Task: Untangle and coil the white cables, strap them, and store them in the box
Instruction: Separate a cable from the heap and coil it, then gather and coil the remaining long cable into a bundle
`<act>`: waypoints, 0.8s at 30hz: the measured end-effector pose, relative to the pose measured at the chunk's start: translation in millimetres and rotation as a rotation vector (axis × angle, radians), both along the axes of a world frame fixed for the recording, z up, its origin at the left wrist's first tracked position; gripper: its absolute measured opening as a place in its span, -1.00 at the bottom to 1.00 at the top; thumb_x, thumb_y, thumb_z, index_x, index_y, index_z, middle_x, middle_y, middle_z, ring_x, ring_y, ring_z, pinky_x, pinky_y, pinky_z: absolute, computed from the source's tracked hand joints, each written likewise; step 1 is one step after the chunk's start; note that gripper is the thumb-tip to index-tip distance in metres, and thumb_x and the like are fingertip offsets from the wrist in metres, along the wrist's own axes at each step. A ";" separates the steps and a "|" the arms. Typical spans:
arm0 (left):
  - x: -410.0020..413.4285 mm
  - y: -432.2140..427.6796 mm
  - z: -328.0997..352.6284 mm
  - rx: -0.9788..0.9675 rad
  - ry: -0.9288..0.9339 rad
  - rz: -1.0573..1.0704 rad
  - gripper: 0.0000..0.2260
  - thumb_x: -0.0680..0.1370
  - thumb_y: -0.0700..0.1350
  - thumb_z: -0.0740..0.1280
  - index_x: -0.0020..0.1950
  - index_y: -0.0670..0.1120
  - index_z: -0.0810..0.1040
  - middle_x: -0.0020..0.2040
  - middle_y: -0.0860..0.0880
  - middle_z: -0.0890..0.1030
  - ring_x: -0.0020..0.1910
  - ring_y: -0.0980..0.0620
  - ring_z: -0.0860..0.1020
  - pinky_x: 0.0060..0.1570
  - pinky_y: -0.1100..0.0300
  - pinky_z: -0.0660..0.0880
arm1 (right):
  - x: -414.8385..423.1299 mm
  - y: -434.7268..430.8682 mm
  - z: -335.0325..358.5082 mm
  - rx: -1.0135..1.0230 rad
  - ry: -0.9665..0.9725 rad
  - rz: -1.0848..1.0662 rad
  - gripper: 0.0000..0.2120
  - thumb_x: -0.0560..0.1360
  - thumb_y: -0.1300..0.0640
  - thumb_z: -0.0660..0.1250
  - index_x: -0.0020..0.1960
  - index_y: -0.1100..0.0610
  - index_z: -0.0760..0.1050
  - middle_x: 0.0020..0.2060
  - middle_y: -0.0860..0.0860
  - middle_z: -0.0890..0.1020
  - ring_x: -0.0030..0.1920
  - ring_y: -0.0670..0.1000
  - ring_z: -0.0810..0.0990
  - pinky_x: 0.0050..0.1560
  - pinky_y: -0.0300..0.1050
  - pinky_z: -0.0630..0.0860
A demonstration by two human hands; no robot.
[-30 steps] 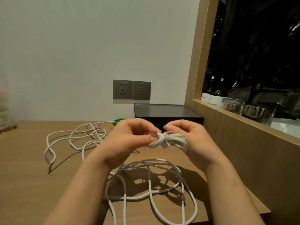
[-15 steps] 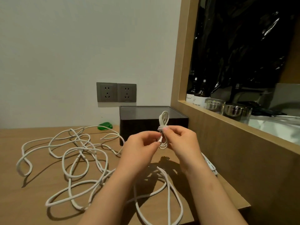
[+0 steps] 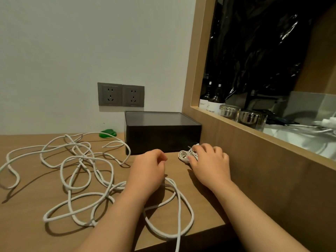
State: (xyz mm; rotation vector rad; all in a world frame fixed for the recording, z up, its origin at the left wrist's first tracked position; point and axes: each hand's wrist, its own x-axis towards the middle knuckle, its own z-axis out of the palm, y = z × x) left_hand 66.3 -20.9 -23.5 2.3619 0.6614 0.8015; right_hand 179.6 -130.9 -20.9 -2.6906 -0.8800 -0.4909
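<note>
At centre right of the frame, the person's right hand (image 3: 211,166) curls its fingers (image 3: 204,148) over a small, tightly wound coil of thin white cable (image 3: 185,155). It holds the coil on the smooth wooden counter (image 3: 27,211) just in front of the dark rectangular box (image 3: 163,140), probably so it stays wound. The left hand (image 3: 147,171) hovers beside it, loosely curled and apparently empty, above a thick matte white cord (image 3: 76,166) sprawled in tangled loops across the left.

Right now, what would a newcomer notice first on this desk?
The long white cable sprawls in tangled loops over the left and middle of the desk. Near the dark box by the wall, the right hand holds a small coil on the desk, while the left hand hovers beside it, holding nothing.
</note>
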 end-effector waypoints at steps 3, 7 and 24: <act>-0.4 -1.6 2.0 0.017 0.067 -0.011 -0.82 0.60 -0.07 0.19 0.16 0.05 0.50 -0.05 0.12 0.51 -0.23 0.23 0.42 -0.35 0.45 0.27 | -8.5 -25.5 0.0 -0.010 0.123 -0.037 -0.58 0.56 0.05 0.15 0.41 -0.01 0.20 0.34 0.01 0.35 0.29 0.10 0.35 0.22 -0.01 0.34; -1.6 -3.6 2.2 0.017 0.115 -0.011 -0.82 0.59 -0.05 0.20 0.16 0.05 0.51 -0.04 0.10 0.51 -0.07 0.14 0.47 -0.14 0.28 0.39 | -16.2 -41.7 -7.6 0.043 0.118 -0.042 -0.71 0.54 0.19 0.20 0.25 0.02 0.34 0.18 0.00 0.46 0.14 0.03 0.45 0.06 -0.12 0.45; 0.8 3.4 1.0 -0.015 0.115 0.019 -0.81 0.61 -0.06 0.16 0.16 0.04 0.50 -0.06 0.07 0.52 -0.08 0.10 0.48 -0.16 0.26 0.40 | 22.1 17.3 -6.2 0.140 0.133 0.112 -0.60 0.60 -0.11 0.06 0.37 -0.01 0.36 0.37 0.01 0.39 0.41 0.06 0.26 0.36 0.10 0.20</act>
